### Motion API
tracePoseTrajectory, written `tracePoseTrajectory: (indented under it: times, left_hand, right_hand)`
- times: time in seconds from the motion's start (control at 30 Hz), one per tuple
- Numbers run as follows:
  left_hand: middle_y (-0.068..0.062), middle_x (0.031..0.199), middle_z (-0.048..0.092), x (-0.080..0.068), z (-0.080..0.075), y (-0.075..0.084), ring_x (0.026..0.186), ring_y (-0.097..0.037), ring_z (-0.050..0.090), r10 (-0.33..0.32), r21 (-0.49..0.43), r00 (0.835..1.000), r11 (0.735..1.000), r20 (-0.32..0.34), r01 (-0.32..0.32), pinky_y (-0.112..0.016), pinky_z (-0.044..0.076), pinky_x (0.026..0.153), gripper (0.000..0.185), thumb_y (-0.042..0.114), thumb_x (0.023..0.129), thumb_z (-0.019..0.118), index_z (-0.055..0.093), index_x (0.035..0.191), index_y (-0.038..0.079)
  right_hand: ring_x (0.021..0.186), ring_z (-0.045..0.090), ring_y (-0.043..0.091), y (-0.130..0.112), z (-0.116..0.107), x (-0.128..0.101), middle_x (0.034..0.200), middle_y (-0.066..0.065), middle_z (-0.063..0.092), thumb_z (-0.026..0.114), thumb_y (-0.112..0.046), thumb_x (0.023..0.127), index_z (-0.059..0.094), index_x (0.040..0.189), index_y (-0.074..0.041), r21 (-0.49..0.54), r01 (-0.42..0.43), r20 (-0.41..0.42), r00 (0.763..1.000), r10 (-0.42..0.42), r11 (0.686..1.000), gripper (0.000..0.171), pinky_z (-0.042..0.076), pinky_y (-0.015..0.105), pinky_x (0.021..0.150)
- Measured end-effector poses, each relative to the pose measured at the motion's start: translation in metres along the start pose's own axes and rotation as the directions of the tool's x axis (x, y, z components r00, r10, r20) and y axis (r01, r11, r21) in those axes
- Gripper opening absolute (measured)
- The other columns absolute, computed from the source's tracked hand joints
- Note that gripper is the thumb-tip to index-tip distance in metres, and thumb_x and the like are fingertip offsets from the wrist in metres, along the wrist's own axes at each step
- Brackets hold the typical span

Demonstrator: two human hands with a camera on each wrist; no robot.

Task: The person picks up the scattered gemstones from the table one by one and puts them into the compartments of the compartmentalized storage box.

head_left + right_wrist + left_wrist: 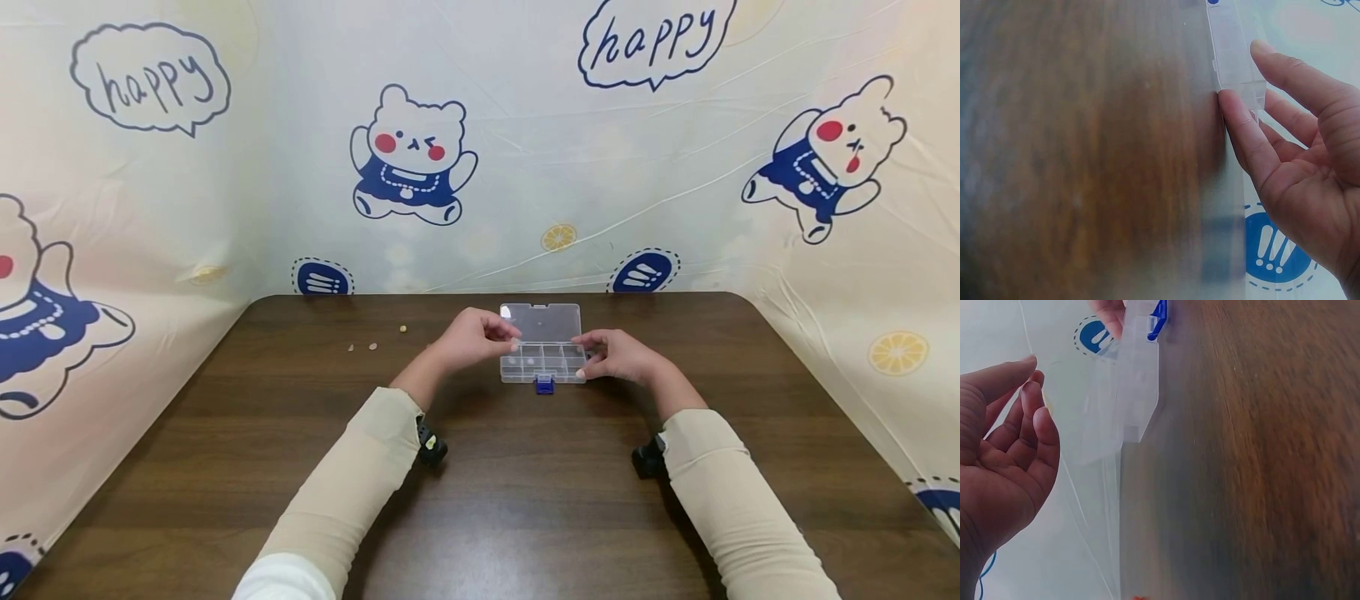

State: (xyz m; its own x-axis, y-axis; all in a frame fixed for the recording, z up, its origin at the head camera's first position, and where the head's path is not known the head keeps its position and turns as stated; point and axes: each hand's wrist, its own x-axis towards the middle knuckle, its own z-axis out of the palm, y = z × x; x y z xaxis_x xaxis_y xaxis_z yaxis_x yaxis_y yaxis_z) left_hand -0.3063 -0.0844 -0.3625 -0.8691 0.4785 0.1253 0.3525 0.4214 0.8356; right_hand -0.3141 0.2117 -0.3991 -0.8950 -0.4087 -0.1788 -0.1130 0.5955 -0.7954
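Note:
A clear plastic compartment box [525, 377] lies on the table with its lid [551, 321] raised at the back and a blue latch [544, 386] at the front. Small pale pieces [531, 362] sit in compartments on its left side. My left hand [472, 335] hovers over the box's left end, thumb and fingertips drawn together; I cannot tell whether something tiny is between them. My right hand [621, 357] holds the right end of the box, thumb at the front corner and a finger farther back. In the right wrist view, a fingertip [1230, 100] meets the box's lower edge.
Left of the box, several small pieces lie on the brown wooden table [525, 500]: a yellow one [402, 328], a pinkish one [372, 346] and a tiny pale one [350, 347]. A printed cloth [510, 167] hangs behind the table and along its sides.

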Motion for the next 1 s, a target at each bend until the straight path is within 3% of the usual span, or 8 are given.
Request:
tracePoseTrajectory:
  times: [0.37, 1.0]
  left_hand:
    - [-0.003, 0.087, 0.070, 0.016, 0.006, 0.003, 0.080, -0.016, 0.062, 0.014, 0.042, 1.000, 0.999, 0.018, -0.014, -0.027, 0.054, 0.073, 0.013, 0.008, 0.084, 0.077, 0.076, 0.097, 0.005]
    - [-0.002, 0.085, 0.068, 0.046, 0.010, 0.004, 0.081, -0.020, 0.057, -0.062, 0.090, 0.996, 0.994, 0.063, 0.056, -0.028, 0.051, 0.073, 0.010, 0.011, 0.085, 0.077, 0.076, 0.095, 0.010]
  right_hand:
    - [0.098, 0.060, 0.026, -0.002, 0.000, -0.001, 0.132, 0.022, 0.050, 0.081, -0.016, 0.081, 0.049, 0.139, -0.001, -0.005, -0.001, 0.000, 1.000, 0.001, 1.000, 0.068, 0.049, 0.040, 0.094]
    - [0.098, 0.060, 0.027, -0.003, 0.000, -0.001, 0.131, 0.022, 0.051, 0.080, -0.016, 0.082, 0.049, 0.138, -0.001, -0.025, 0.000, -0.004, 1.000, 0.000, 1.000, 0.067, 0.050, 0.038, 0.092]
